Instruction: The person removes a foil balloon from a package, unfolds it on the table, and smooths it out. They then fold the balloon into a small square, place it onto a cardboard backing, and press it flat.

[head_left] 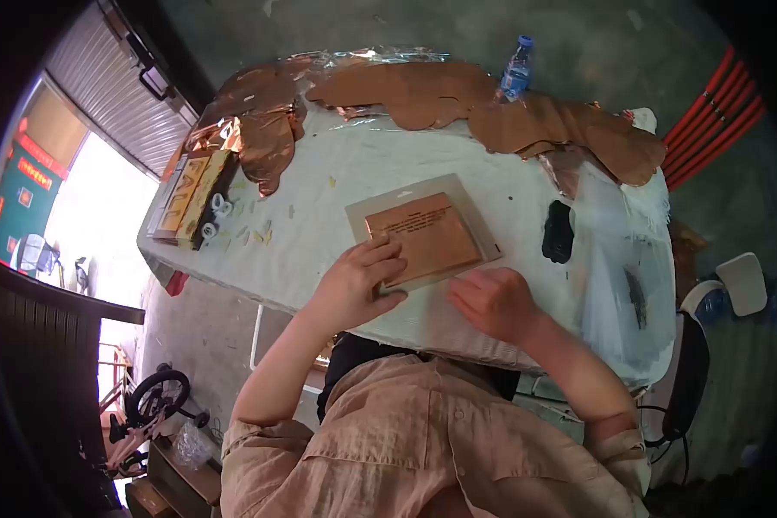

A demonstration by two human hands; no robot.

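Observation:
A flat, copper-coloured packet (436,246) with printed dark text lies on the table in front of me, on top of a larger pale grey sheet or sleeve (363,209) with a hang-hole tab. My left hand (358,278) grips the packet's left edge, fingers bent over it and thumb apart below. Close to the near right corner of the packet is my right hand (496,300). Its fingers are curled and pressed together, and whatever may be between them is hidden.
Copper-coloured film pieces (406,91) lie along the far edge, with a water bottle (517,69) among them. At left are a yellow box (200,203) and white tape rolls (220,205). A black object (559,231) and clear plastic bags (613,285) lie at right.

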